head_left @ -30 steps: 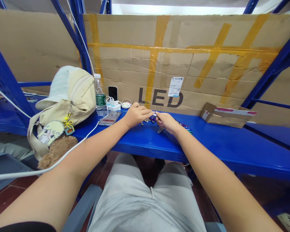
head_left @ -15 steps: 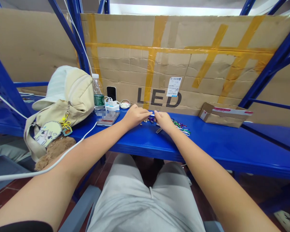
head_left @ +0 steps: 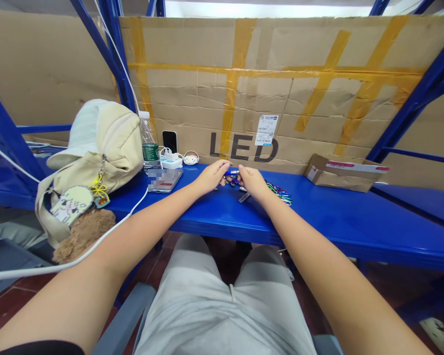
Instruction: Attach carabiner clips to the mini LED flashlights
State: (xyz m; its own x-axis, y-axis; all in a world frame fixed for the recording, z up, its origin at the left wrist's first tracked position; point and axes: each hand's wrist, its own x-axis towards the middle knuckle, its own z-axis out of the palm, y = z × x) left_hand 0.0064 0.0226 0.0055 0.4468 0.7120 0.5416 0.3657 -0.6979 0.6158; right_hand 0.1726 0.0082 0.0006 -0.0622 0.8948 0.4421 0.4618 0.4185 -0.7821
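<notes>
Both hands meet over the blue table (head_left: 318, 212). A slim blue-and-silver tube (head_left: 232, 172), pen-like, spans the gap between them. My left hand (head_left: 212, 177) is closed round its left end, and my right hand (head_left: 253, 182) pinches its silver right end. Just beyond and right of my right hand lies a pile of shiny coloured pieces (head_left: 281, 193), green, red, blue and silver. More small dark and blue pieces lie under the tube, partly hidden by my fingers. A small flat metal piece (head_left: 243, 198) rests in front of my right hand.
On the left stand a cream backpack (head_left: 122, 143), a water bottle (head_left: 150, 143) and a phone (head_left: 170, 181) lying flat. A white charger (head_left: 170, 159) is behind. An open cardboard box (head_left: 346, 175) sits right. A white cable (head_left: 96, 241) crosses over my left forearm.
The blue-and-silver tube now shows clearly between my hands; before, only a pale bit showed there. My left fingers have curled in from a straighter pose. My right hand has moved little.
</notes>
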